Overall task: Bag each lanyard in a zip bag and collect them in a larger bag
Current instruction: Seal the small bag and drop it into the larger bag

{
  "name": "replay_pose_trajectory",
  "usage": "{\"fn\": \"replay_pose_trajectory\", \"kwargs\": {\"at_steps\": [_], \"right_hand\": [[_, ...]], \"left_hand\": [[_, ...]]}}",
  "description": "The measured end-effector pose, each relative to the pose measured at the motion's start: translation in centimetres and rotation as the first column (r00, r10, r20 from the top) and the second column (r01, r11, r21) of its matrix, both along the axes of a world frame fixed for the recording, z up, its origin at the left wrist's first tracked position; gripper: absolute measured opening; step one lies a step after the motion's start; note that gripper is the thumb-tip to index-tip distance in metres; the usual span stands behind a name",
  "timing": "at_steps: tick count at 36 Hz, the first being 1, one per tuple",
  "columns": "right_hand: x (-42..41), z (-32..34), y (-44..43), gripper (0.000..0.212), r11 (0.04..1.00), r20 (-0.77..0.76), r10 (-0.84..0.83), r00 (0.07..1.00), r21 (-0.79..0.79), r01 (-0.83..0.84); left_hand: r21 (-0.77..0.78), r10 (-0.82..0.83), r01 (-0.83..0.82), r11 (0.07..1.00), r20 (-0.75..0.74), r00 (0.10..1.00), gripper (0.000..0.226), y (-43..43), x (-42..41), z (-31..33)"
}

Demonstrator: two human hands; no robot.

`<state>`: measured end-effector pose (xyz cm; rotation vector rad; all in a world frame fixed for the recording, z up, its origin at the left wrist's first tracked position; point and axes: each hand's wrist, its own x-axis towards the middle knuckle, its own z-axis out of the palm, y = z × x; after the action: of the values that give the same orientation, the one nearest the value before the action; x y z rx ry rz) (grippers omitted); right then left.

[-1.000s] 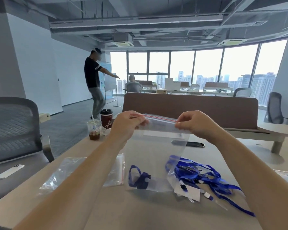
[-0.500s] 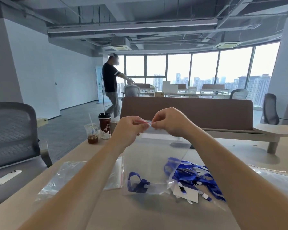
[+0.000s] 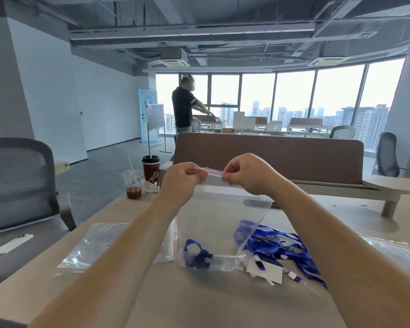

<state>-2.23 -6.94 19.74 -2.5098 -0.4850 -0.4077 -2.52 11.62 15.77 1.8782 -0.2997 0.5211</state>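
An open-plan office: mesh chairs, a brown partition along the far edge of the surface, more desks and a whiteboard behind, bare ceiling ducts, tall windows facing city towers.

Single head-worn wide-angle view; faces forward and slightly down across the table toward far windows; left hand, right hand close, mid-frame.

Ahead of you a curved window wall, daylight, city towers beyond, to your left a white wall and grey mesh chair, grey carpet floor, brown desk divider, exposed ceiling ducts overhead
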Motion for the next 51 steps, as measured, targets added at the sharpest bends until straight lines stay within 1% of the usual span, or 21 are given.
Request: {"fn": "replay_pose_trajectory", "kwargs": {"at_steps": [5, 8, 13, 16, 20, 25, 28, 30, 31, 33, 35, 36, 37, 40, 43, 45, 47, 49, 51], "right_hand": [[-0.2, -0.3, -2.0, 0.011, 0.998, -0.011, -0.050, 0.999, -0.026, 0.050], [-0.3, -0.3, -3.2, 0.012, 0.996, -0.019, -0.082, 0.996, -0.023, 0.082], [-0.5, -0.6, -4.3, 0.011, 0.994, 0.026, -0.109, 0.994, 0.004, 0.109], [-0.5, -0.6, -4.5, 0.015, 0.989, 0.068, -0.134, 0.989, 0.064, 0.130], [-1.2, -0.6, -5.6, 0.028, 0.977, 0.010, -0.127, 0.992, 0.171, 0.123], [-1.8, -1.5, -6.6, 0.014, 0.949, -0.060, -0.076, 0.995, 0.303, 0.091], [-1.8, -1.9, -6.7, 0.014, 0.934, -0.023, -0.114, 0.993, 0.339, 0.115], [-1.8, -2.0, -6.6, 0.015, 0.906, 0.019, -0.149, 0.989, 0.403, 0.129], [-1.8, -2.0, -6.6, 0.015, 0.875, 0.023, -0.155, 0.988, 0.467, 0.126], [-2.0, -2.1, -6.9, 0.019, 0.784, -0.004, -0.136, 0.991, 0.611, 0.110], [-2.5, -2.1, -7.3, 0.023, 0.711, -0.036, -0.113, 0.993, 0.695, 0.106], [-2.8, -2.1, -7.6, 0.024, 0.693, -0.038, -0.118, 0.992, 0.712, 0.110], [-3.2, -2.1, -7.8, 0.025, 0.690, -0.031, -0.139, 0.990, 0.714, 0.119], [-4.6, -2.0, -8.5, 0.026, 0.720, 0.014, -0.246, 0.969, 0.672, 0.173], [-6.1, -1.8, -9.1, 0.024, 0.716, 0.020, -0.264, 0.964, 0.674, 0.182], [-7.1, -1.4, -9.8, 0.024, 0.728, 0.039, -0.304, 0.952, 0.655, 0.205], [-8.2, -0.9, -10.7, 0.022, 0.739, 0.070, -0.375, 0.924, 0.625, 0.253], [-9.3, -0.4, -11.8, 0.020, 0.737, 0.111, -0.455, 0.883, 0.603, 0.304], [-10.4, -0.1, -13.3, 0.019, 0.724, 0.140, -0.509, 0.849, 0.602, 0.335]], "left_hand": [[-0.094, -0.021, 0.017, 0.995, -0.035, 0.999, 0.016, 0.5, 0.2, 0.0], [-0.130, 0.007, -0.014, 0.991, -0.050, 0.999, 0.016, 0.8, 0.3, -0.1], [-0.115, 0.034, -0.037, 0.993, -0.025, 0.999, 0.016, 0.0, 0.2, 0.1], [-0.117, 0.045, -0.048, 0.992, -0.027, 0.999, 0.017, -0.1, 0.0, 0.4], [-0.125, 0.036, -0.040, 0.991, -0.029, 0.999, 0.017, 0.1, -0.1, 0.5], [-0.166, 0.054, -0.062, 0.984, -0.054, 0.997, 0.017, -0.1, 0.0, 0.4], [-0.158, 0.077, -0.081, 0.984, -0.029, 0.997, 0.016, -0.7, -0.3, 0.4], [-0.168, 0.074, -0.076, 0.983, -0.015, 0.997, 0.018, -1.1, -0.5, 0.5], [-0.182, 0.060, -0.062, 0.981, -0.016, 0.998, 0.019, -1.3, -0.6, 0.5], [-0.230, 0.026, -0.030, 0.973, -0.020, 0.999, 0.019, -1.5, -0.6, 0.7], [-0.281, -0.008, 0.004, 0.960, -0.014, 1.000, 0.018, -1.7, -0.8, 0.9], [-0.297, -0.026, 0.021, 0.955, -0.011, 1.000, 0.019, -1.8, -0.9, 1.0], [-0.304, -0.045, 0.040, 0.952, -0.010, 0.999, 0.020, -2.1, -1.0, 1.1], [-0.296, -0.093, 0.087, 0.951, -0.006, 0.996, 0.019, -3.0, -1.5, 1.3], [-0.272, -0.122, 0.120, 0.955, 0.011, 0.993, 0.017, -4.2, -1.8, 1.4], [-0.253, -0.161, 0.163, 0.954, 0.028, 0.986, 0.019, -5.3, -2.1, 1.6], [-0.265, -0.218, 0.222, 0.939, 0.044, 0.975, 0.025, -6.6, -2.4, 2.0], [-0.267, -0.274, 0.282, 0.922, 0.067, 0.959, 0.026, -8.0, -2.9, 2.3], [-0.217, -0.309, 0.320, 0.922, 0.085, 0.947, 0.023, -9.6, -3.6, 2.6]]}}
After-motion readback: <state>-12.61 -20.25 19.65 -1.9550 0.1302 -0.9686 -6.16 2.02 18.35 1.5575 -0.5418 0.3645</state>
